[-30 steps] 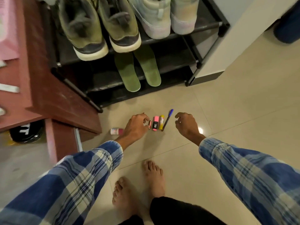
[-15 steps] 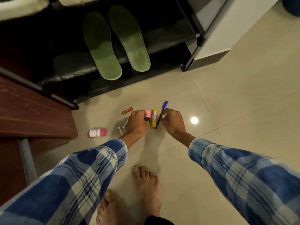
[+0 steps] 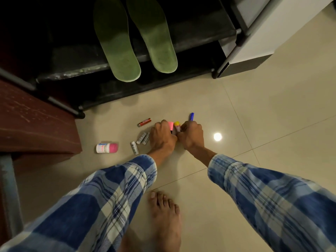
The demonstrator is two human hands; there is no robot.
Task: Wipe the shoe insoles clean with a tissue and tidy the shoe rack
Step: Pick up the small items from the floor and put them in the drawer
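On the floor point(image 3: 263, 110), the left hand point(image 3: 162, 136) newly clasps the markers point(image 3: 173, 125), the right hand point(image 3: 192, 137) the pen point(image 3: 192, 116) (tidying starts).

The person wears a long-sleeved shirt in a large check of deep blue, paler blue and cream-white, crossed by thin dark lines. The left sleeve point(image 3: 109, 197) and the right sleeve point(image 3: 263, 197) carry the same pattern, and the cloth looks soft and a little creased. Each sleeve ends at the wrist in a stitched cuff, the left cuff point(image 3: 145, 166) and the right cuff point(image 3: 221, 166) both in a lighter, washed blue. The left hand point(image 3: 161, 137) and the right hand point(image 3: 190, 137) are bare. One bare foot point(image 3: 165, 220) shows in full.
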